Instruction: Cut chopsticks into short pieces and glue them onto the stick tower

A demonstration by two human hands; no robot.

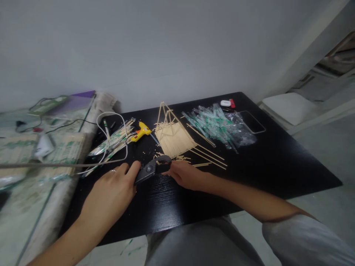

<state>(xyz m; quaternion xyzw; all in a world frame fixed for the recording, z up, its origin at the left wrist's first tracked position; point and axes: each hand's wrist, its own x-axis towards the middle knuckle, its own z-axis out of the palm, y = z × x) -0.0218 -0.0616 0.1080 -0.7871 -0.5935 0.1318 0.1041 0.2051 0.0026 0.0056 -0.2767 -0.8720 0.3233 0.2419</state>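
Observation:
My left hand is closed around the handles of dark grey hand cutters, their curved jaws pointing right. Right beside the jaws is my right hand, its fingers pinched together. What it grips is hidden behind the jaws and fingers; a pale bit of stick shows at the jaws. Just beyond both hands lies a model of thin wooden sticks, a flat mat with upright triangular frames at its far end. Several longer sticks extend from its right side, and short cut pieces lie along its near edge.
A yellow glue gun lies left of the model, near wrapped chopsticks and a white cable. To the right are crumpled plastic wrappers, a phone-like flat object and a white case. A glass-topped surface adjoins the black table.

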